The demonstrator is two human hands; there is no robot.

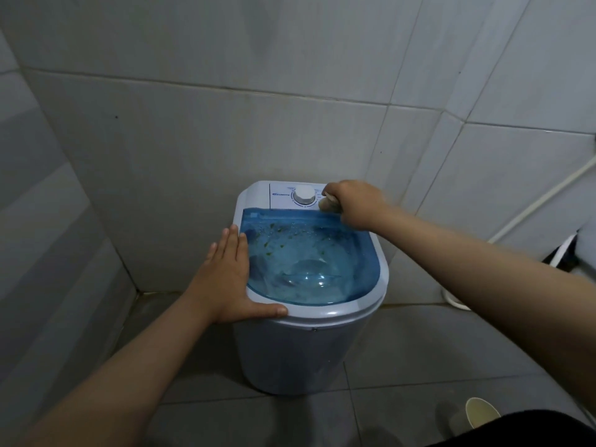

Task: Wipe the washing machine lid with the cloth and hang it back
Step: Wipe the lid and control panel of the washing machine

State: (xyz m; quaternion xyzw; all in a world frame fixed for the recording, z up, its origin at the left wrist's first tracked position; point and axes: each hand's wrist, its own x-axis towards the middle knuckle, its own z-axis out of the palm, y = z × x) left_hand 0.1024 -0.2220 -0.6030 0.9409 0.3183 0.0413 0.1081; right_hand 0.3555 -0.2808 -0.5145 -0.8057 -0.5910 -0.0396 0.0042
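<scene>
Washer (pixel 309 350) stands on grey floor tiles (pixel 419 366) in a tiled corner, small, white-bodied, with a blue see-through lid (pixel 306 256) lying flat and shut over the tub. Green specks and water drops dot the lid, thickest toward its back half. Your left hand (pixel 230 279) lies flat and open on the washer's left rim, fingers spread and pointing away from you, thumb (pixel 267 309) stretched along the front edge; it holds nothing. Your right hand (pixel 351 203) is closed into a fist at the back right corner, on the white control panel just right of the dial (pixel 304 195). A small wad of pale cloth (pixel 327 203) shows at the thumb side of that fist, touching the panel at the lid's back edge; most of the cloth is hidden in the grip. A white hose (pixel 532 208) runs down the right wall. A paper cup (pixel 482 412) sits on the floor, lower right, well apart from the washer.
</scene>
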